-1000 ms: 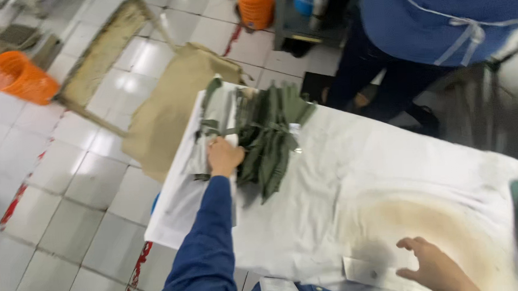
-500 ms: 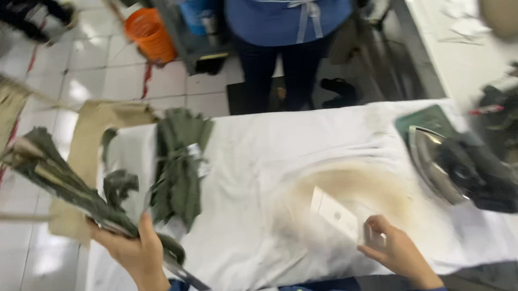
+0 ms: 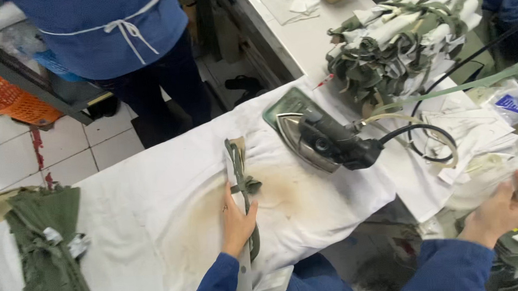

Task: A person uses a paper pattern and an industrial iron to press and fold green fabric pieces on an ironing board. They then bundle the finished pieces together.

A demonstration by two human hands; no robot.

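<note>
Pressing flat, the left hand point(image 3: 237, 222) pins a thin green strip point(image 3: 241, 182) on the stained white desk point(image 3: 156, 210); right hand point(image 3: 501, 209), fingers loosely curled, holds nothing near a clear blue-labelled packet point(image 3: 508, 104).

The surface point(image 3: 156, 210) is covered in white cloth with a brown scorch stain spreading over its middle. On it lies a narrow olive-green fabric piece point(image 3: 239, 170) with a pale backing, under the left hand point(image 3: 236, 223), whose sleeve is deep blue. The iron point(image 3: 324, 142) is black with a silvery plate, sitting on a dull green pad point(image 3: 283, 106). A heap of olive-green fabric point(image 3: 46, 257) lies at the left, and a stack of green-and-white pieces point(image 3: 407, 34) at the back. A basket point(image 3: 11, 102) on the white-tiled floor is orange.
</note>
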